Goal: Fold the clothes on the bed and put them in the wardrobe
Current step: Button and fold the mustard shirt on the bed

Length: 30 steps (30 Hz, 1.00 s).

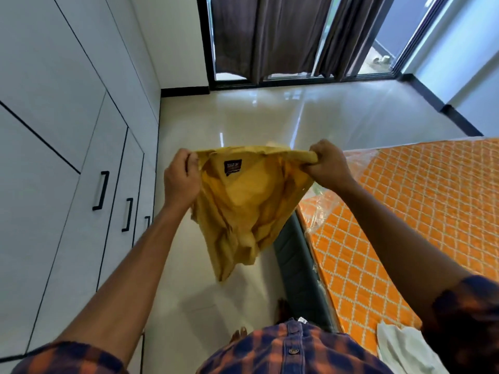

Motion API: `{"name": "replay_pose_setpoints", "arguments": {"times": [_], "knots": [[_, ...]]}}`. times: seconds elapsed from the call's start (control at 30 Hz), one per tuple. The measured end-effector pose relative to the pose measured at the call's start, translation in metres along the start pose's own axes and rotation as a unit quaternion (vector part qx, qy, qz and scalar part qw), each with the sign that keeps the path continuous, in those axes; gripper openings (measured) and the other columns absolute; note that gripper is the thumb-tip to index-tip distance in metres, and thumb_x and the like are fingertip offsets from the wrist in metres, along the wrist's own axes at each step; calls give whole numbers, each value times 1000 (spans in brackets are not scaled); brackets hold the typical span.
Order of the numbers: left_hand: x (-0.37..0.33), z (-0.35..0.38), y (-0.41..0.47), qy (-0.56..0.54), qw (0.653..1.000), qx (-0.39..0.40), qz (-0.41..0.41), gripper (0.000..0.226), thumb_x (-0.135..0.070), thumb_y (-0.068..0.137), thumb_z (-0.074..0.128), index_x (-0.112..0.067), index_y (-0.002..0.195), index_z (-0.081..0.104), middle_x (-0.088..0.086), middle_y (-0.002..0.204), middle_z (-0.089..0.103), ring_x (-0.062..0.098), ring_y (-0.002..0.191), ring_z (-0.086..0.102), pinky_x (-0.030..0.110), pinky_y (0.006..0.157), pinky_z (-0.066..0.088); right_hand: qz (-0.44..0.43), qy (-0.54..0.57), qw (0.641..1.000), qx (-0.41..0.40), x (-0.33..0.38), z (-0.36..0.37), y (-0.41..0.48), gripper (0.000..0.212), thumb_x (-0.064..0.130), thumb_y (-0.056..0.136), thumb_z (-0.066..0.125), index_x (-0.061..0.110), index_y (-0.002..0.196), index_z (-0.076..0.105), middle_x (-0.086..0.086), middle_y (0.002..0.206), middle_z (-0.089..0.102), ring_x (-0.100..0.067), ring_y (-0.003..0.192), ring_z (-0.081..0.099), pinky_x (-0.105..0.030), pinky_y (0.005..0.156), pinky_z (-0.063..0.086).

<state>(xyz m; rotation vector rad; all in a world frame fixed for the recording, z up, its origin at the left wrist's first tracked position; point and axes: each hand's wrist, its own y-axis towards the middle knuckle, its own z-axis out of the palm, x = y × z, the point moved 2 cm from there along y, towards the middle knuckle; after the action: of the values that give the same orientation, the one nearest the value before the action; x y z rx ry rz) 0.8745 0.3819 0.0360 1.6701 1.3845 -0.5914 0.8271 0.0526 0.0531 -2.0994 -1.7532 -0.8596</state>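
Your left grip [181,177] is curled tight round one end of the collar of a yellow shirt [243,211], with the fingers closed over the cloth. Your right grip [328,163] is fisted on the other end, with the collar bunched inside it. Between them the collar is stretched level, and its dark neck label [232,167] faces you. The rest of the shirt hangs loose and crumpled in the air above the glossy pale floor [270,117]. To your right lies the bed [418,211]. Its orange lattice-patterned mattress is partly covered in clear plastic wrap [317,211], and a white cloth [399,349] lies on the near corner. To your left stands the white wardrobe [54,130], doors closed, with black handles [100,190]. Dark curtains [270,36] hang at the far glass doors.
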Motion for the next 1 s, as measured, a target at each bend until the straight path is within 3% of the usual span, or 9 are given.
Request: {"name": "replay_pose_setpoints", "arguments": {"times": [0.13,0.27,0.33,0.47,0.57,0.63,0.73,0.87,1.0], "knots": [[-18,-17,12,42,997,64,33,20,-38,101,58,-19,94,53,-10,73,51,1,63,49,15,55,37,30,117,991,52,-12,34,-15,31,31,82,62,3,70,61,-10,65,59,-15,61,54,-33,59,43],[18,-46,5,309,915,256,47,15,-40,92,67,-27,91,59,-6,77,57,20,75,61,27,60,39,79,197,974,-82,-11,35,-14,21,12,85,59,12,66,48,3,61,44,3,57,44,-20,54,35],[43,-59,-4,334,912,239,17,11,-30,95,60,-22,88,61,0,78,61,27,76,63,28,60,38,47,180,977,-103,1,33,-13,36,-1,85,60,23,66,42,9,61,41,4,55,45,-12,53,30],[51,-68,-19,-6,982,112,-152,10,-14,93,62,-14,84,64,8,78,63,24,71,59,33,62,48,-7,174,977,-126,12,30,-13,29,-6,83,64,15,70,49,12,64,43,6,59,48,-8,53,30],[39,-65,-33,-313,899,36,-303,9,-10,93,65,-16,86,67,4,77,67,20,72,63,30,62,55,7,192,970,-149,-7,27,-17,10,-1,83,69,2,82,60,12,70,50,6,64,47,-15,57,34],[36,-57,-39,-362,870,45,-333,4,-16,93,67,-15,95,71,3,81,71,20,78,66,32,68,56,37,198,968,-149,-21,33,-26,6,3,86,68,8,90,66,11,76,57,6,69,52,-18,60,41],[35,-44,-37,-233,929,57,-281,15,-26,93,71,-14,102,70,7,95,71,24,90,67,41,81,56,156,221,954,-133,-44,55,-44,8,13,92,66,7,89,71,-2,77,61,-6,68,53,-34,65,47],[24,-40,-39,13,999,29,-38,16,-28,97,66,-14,97,60,-4,79,60,7,68,55,23,58,44,226,243,927,-174,-59,76,-65,23,26,97,65,17,76,66,0,69,59,-14,64,52,-36,62,44],[31,-46,-43,-32,994,-49,-96,15,-24,96,67,-11,99,63,2,87,62,10,74,56,30,66,50,156,226,941,-197,-40,78,-94,17,28,101,60,19,90,68,0,79,64,-8,69,55,-32,63,46]]}}
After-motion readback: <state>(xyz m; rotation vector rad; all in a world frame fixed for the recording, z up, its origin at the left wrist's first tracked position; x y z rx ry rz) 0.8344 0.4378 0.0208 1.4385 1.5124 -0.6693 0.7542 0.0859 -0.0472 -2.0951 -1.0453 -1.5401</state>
